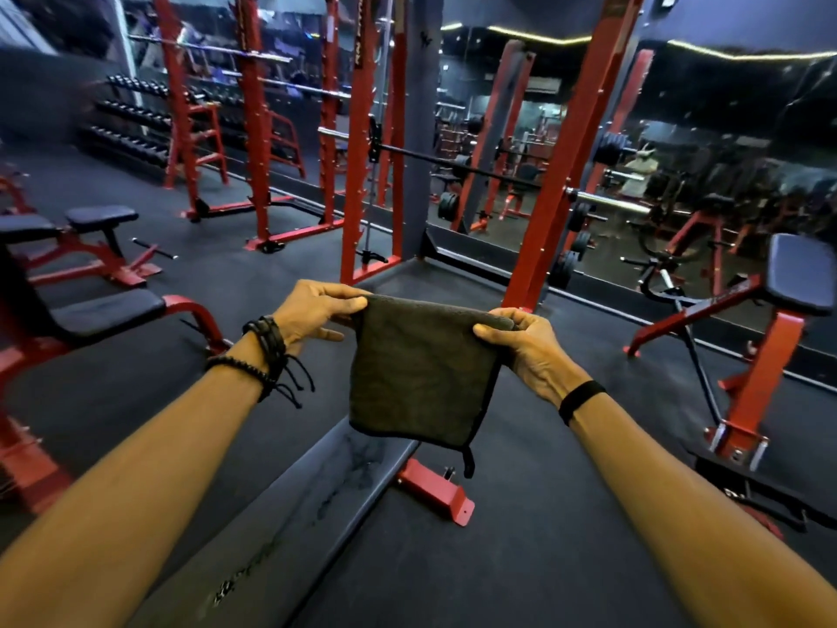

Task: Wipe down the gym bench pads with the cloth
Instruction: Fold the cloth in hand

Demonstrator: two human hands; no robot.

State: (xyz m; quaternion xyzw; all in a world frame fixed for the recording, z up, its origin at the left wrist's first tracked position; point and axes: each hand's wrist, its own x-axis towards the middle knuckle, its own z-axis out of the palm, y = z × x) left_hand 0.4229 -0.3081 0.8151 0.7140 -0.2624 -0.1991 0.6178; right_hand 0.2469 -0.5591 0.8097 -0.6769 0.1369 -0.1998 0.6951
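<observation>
Above the long dark padded bench pad (312, 500), the left hand (312, 312) and right hand (521, 342) are each pinching a top corner of the dark grey folded microfibre cloth (421, 373), hanging clear (wiping apparently not yet begun, every pad remaining).
</observation>
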